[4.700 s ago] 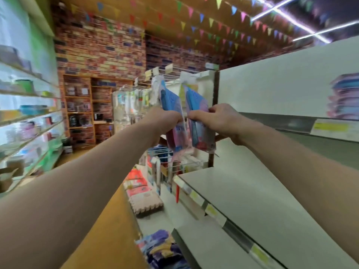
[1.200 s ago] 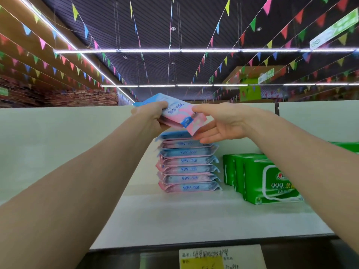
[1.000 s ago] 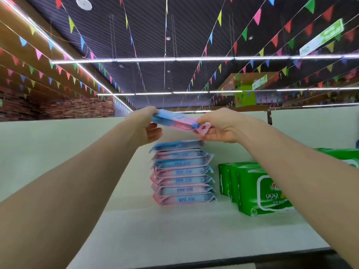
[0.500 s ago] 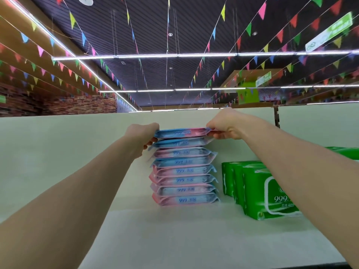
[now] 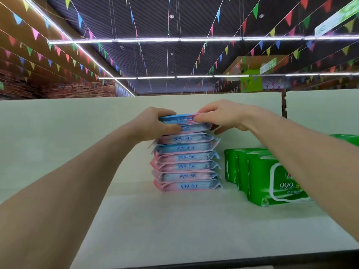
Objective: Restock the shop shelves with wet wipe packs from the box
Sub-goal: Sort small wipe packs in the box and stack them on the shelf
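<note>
A shop ceiling of dark slats fills the upper half of the view, crossed by long light strips [image 5: 145,40] and strings of coloured bunting [image 5: 77,16], with a brick wall [image 5: 58,90] at the far left. Below it runs a wide white shelf [image 5: 174,230] backed by a pale upright panel [image 5: 58,133]. Two bare forearms reach in from the lower corners toward the middle of the shelf.

A stack of wet wipe packs [image 5: 186,166], pink and blue and printed "999", stands on the shelf near the back panel, six packs lying flat one upon another. Just beside it on the right, apart from it, a row of green packs [image 5: 272,181] stands on edge.

The top two packs [image 5: 184,123] lie on the stack, held at both ends. The left hand [image 5: 153,123] is curled round their left end, fingers over the top and thumb against the front. The right hand [image 5: 223,115] pinches their right end, fingertips on the upper pack and thumb beneath.
</note>
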Demonstrator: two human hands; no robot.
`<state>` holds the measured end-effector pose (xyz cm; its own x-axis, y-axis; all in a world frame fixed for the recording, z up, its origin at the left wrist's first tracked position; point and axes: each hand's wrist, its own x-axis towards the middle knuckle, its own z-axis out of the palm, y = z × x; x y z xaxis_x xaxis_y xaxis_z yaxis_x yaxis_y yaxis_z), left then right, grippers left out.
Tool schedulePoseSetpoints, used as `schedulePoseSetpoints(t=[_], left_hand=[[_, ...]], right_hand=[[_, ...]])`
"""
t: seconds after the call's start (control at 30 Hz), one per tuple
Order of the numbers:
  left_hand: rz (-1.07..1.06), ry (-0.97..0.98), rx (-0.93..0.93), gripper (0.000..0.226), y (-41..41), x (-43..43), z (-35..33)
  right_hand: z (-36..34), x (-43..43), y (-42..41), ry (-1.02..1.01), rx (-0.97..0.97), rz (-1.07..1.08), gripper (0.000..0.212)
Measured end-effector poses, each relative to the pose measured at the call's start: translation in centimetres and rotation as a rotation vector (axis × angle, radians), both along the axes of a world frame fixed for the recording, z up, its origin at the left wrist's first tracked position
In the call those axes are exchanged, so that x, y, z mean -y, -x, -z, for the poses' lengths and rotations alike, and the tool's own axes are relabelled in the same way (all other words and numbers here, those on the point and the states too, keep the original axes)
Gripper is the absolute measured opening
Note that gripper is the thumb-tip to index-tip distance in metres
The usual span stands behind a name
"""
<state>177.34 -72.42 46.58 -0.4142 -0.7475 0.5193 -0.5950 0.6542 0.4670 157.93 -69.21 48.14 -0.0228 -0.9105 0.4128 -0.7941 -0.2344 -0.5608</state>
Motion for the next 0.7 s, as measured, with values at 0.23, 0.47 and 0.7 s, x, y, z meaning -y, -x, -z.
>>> schedulePoseSetpoints(t=[0.23,0.47,0.7], left_hand=[[-0.144,0.102,0.275,0.035,0.4,0.1,-1.8],[-0.172,0.130,0.461,0.034,0.9,0.0,-2.3],[-0.154,0.117,0.494,0.037,2.0,0.4,-3.1]], right_hand=[[-0.9,0.0,-0.8,0.106,-0.327,0.107,0.039],[-1.2,0.1,-2.1,0.149,-0.474,0.074,0.030],[-1.2,-0.2,-1.2,0.104,-0.368,0.049,0.025]])
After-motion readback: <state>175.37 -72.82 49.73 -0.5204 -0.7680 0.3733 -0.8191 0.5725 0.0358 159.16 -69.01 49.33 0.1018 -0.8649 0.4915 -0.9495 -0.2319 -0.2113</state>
